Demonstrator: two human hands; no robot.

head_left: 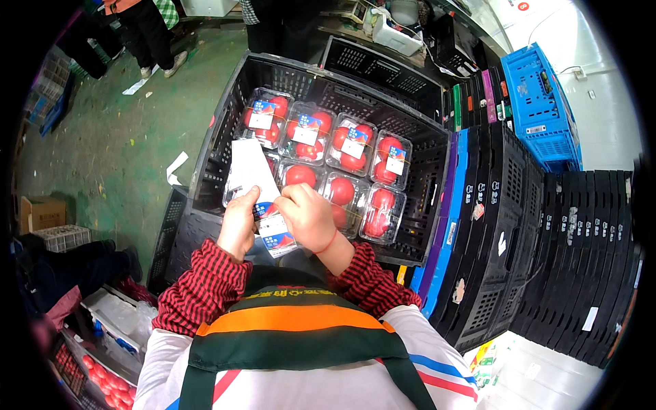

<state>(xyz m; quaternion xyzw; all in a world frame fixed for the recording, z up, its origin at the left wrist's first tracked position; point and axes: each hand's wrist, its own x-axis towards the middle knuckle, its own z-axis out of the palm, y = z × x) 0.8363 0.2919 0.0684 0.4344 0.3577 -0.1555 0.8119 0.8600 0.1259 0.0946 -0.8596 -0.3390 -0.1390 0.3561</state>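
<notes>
My left hand [239, 224] is closed on a strip of labels [254, 167], its white backing rising past the thumb. Blue and red printed labels [275, 231] hang from the strip between my hands. My right hand [309, 217] is closed, thumb and fingertips pinched at the strip's edge. Beneath them, a black crate [427, 184] holds several clear plastic boxes of red tomatoes in two rows. Each far-row box, such as this clear box [307, 133], bears a label. On the near row's right, a clear box [383, 213] shows none; the leftmost near box is mostly covered by the strip.
Stacked black crates [499, 232] stand close on the right, with a blue crate [543, 109] behind. At the lower left is a container of red produce [109, 383]. People's legs [143, 34] appear at the far left. Paper scraps [175, 167] lie on the green floor [160, 123].
</notes>
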